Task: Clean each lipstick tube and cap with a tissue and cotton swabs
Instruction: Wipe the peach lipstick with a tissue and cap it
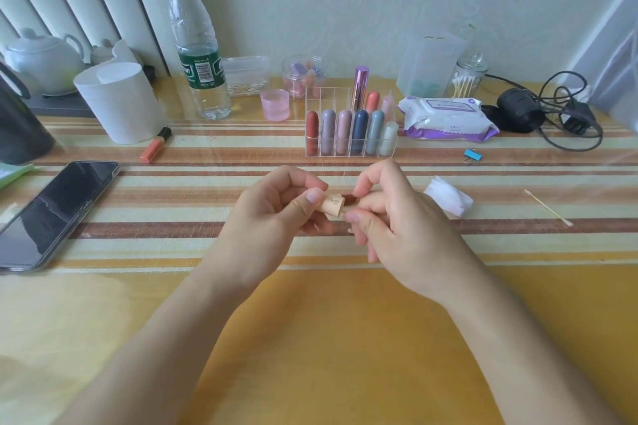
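My left hand (276, 214) grips a peach-coloured lipstick tube (334, 205) with handwriting on it, its open end facing right. A dark red lipstick tip (350, 198) shows between the tube and my right hand (397, 217). The right hand's curled fingers hold the other part of the lipstick, which is mostly hidden. Both hands are just above the striped table centre. A crumpled white tissue (448, 198) lies to the right of my right hand. A used cotton swab (547, 207) lies further right. A clear organiser (350, 129) behind the hands holds several capped lipsticks.
A phone (51, 214) lies at the left. A paper roll (119, 102), an orange lipstick (155, 145), a water bottle (198, 45) and a pink cup (274, 105) stand behind. A wet-wipes pack (447, 117), swab jar (467, 76), blue clip (472, 155) and black cable (552, 114) sit at the right.
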